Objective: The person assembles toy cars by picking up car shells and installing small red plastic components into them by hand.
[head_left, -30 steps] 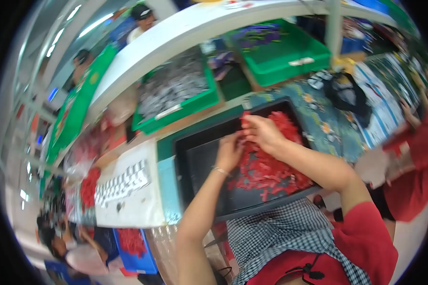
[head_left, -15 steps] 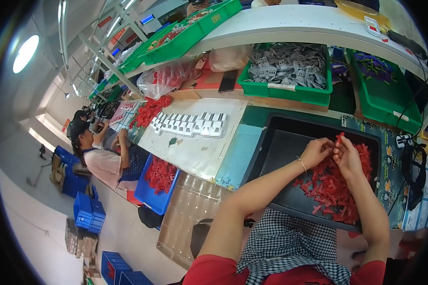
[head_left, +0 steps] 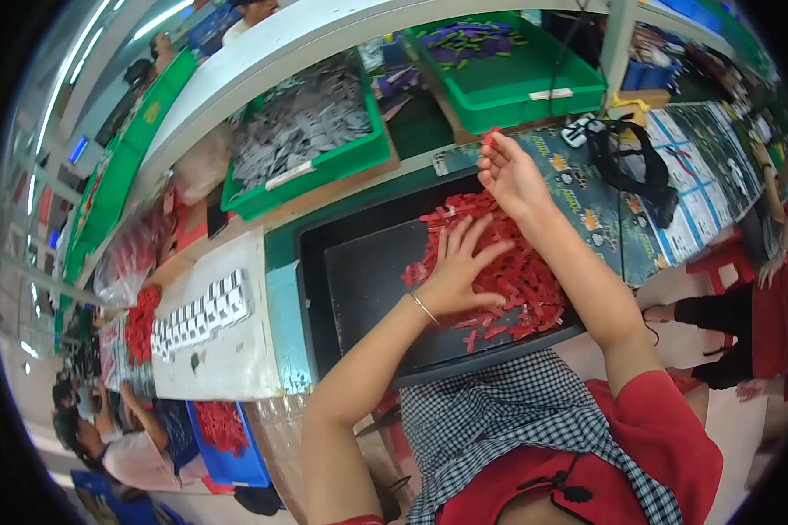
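A black tray (head_left: 359,302) in front of me holds a heap of small red plastic pieces (head_left: 530,293), mostly on its right side. Over that heap my left hand (head_left: 457,273) lies with fingers spread, touching the pieces. My right hand (head_left: 510,175) is raised at the tray's far right edge, its fingers curled. A small red plastic piece (head_left: 492,135) pokes out at its fingertips.
Beyond the tray stand a green bin of grey parts (head_left: 306,122) and a green bin of purple and lime parts (head_left: 508,83). White-and-black pieces (head_left: 203,317) line the left table. A black strap (head_left: 635,166) lies right. People (head_left: 140,446) work at far left.
The view has swung right. My hands, close together before, are now apart: the left has dropped onto the heap with spread fingers, and the right has moved outward past the tray's far edge.
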A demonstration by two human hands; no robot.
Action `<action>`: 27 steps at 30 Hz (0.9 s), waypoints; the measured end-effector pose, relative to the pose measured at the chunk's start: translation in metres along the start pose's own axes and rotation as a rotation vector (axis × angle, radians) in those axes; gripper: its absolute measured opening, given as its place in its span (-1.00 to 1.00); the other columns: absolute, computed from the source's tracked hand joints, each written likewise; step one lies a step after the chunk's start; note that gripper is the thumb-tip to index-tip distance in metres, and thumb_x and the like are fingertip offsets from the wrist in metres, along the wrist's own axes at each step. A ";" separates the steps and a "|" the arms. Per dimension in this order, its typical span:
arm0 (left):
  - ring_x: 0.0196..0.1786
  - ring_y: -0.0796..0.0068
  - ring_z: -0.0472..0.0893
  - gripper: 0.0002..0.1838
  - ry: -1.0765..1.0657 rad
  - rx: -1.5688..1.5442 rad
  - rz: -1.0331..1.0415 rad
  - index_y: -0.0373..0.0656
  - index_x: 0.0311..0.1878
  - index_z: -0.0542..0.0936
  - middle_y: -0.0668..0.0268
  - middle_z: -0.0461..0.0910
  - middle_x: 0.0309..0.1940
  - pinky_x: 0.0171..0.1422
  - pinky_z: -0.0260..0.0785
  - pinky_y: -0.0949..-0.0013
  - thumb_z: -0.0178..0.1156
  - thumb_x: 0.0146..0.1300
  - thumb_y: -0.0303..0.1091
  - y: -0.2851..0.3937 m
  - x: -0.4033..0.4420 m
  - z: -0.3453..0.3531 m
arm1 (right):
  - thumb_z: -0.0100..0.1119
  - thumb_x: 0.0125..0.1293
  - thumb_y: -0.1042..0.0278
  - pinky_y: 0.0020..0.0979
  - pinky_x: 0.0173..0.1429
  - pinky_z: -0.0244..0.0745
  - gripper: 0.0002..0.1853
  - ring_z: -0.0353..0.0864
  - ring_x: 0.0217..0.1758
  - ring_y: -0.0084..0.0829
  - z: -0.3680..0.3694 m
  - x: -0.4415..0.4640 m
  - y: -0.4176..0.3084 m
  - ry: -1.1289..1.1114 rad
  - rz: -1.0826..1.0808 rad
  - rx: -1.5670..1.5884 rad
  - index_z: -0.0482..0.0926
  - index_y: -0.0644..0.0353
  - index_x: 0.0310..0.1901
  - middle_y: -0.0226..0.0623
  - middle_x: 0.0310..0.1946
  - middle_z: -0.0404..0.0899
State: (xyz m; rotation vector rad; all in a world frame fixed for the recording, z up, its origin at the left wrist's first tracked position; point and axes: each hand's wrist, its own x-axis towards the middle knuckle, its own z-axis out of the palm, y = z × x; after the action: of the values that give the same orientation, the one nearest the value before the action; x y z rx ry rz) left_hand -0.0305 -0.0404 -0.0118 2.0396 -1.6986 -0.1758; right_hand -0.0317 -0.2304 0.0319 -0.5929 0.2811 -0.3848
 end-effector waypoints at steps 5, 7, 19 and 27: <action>0.48 -0.11 -0.12 -0.26 -0.041 0.257 -0.086 0.18 0.23 0.45 0.14 -0.04 0.46 0.40 -0.30 -0.42 0.35 -0.07 0.16 -0.011 -0.004 0.003 | 0.17 0.30 0.21 -0.55 -0.35 0.44 -0.82 0.49 -0.40 -0.55 -0.005 0.004 -0.001 0.020 0.011 0.063 0.50 0.13 -0.27 -0.44 -0.42 0.53; 0.46 -0.10 -0.07 -0.32 0.110 0.259 -0.204 0.13 0.21 0.46 0.14 -0.02 0.44 0.38 -0.22 -0.40 0.35 -0.02 0.09 -0.026 -0.004 0.001 | 0.17 0.30 0.20 -0.56 -0.36 0.44 -0.82 0.49 -0.39 -0.55 -0.005 0.005 0.001 0.020 0.000 0.057 0.50 0.12 -0.27 -0.44 -0.42 0.53; 0.46 -0.15 -0.08 0.01 -0.106 0.076 -0.162 0.01 0.42 0.12 0.02 -0.14 0.47 0.46 -0.12 -0.12 0.41 -0.07 0.06 -0.036 -0.014 -0.007 | 0.15 0.31 0.18 -0.55 -0.34 0.42 -0.81 0.49 -0.39 -0.57 0.000 -0.002 0.021 0.071 0.122 -0.022 0.50 0.11 -0.29 -0.46 -0.42 0.52; 0.34 -0.06 0.17 -0.25 0.266 0.101 -0.169 -0.08 0.28 0.34 0.02 0.17 0.34 0.40 0.09 0.06 0.40 0.00 -0.18 -0.049 -0.012 -0.030 | 0.16 0.30 0.18 -0.56 -0.34 0.42 -0.82 0.49 -0.39 -0.58 -0.001 -0.001 0.023 0.055 0.127 -0.018 0.50 0.10 -0.29 -0.47 -0.42 0.52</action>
State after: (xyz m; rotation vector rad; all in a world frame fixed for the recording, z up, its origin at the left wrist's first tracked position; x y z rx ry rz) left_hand 0.0228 -0.0146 -0.0092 2.1706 -1.3999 0.1242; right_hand -0.0267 -0.2130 0.0174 -0.5798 0.3729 -0.2765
